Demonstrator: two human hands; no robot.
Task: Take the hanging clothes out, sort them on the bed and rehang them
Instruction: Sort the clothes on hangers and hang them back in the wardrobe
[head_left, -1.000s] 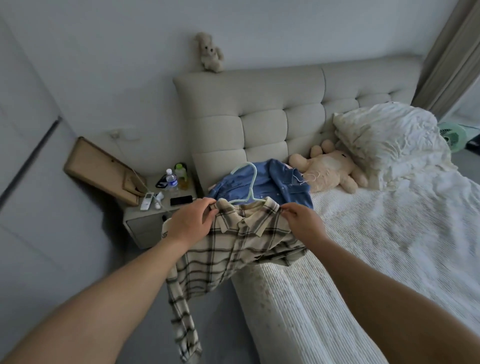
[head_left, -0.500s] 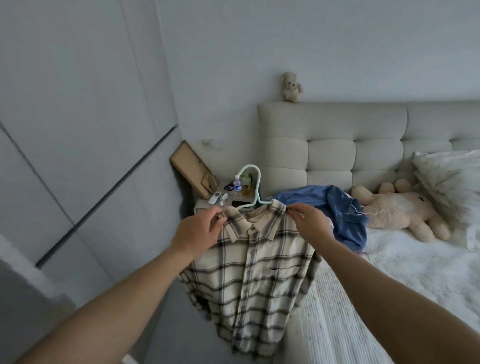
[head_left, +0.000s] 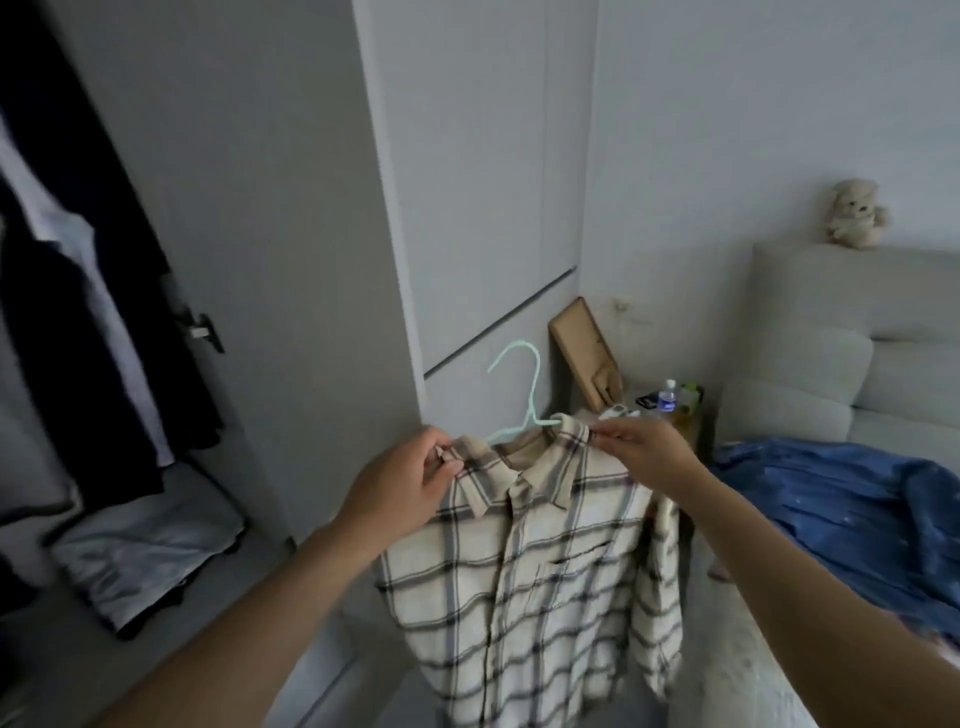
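Note:
A cream plaid shirt (head_left: 540, 592) hangs in the air on a pale green hanger (head_left: 522, 384), whose hook sticks up above the collar. My left hand (head_left: 405, 483) pinches the shirt's left shoulder by the collar. My right hand (head_left: 644, 452) pinches the right shoulder. A blue denim garment (head_left: 852, 514) lies on the bed (head_left: 748, 670) at the right. The open wardrobe (head_left: 98, 332) at the left holds dark and white hanging clothes.
The wardrobe door (head_left: 270, 249) stands open between the wardrobe and me. A nightstand (head_left: 649, 410) beyond the shirt carries a water bottle, a phone and small items. A teddy bear (head_left: 854, 213) sits on the padded headboard (head_left: 857, 332). Folded grey fabric lies on the wardrobe floor.
I have turned left from the bed toward the wardrobe, lifting the plaid shirt off the bed so that it hangs free. Both hands keep their grip at the shoulders.

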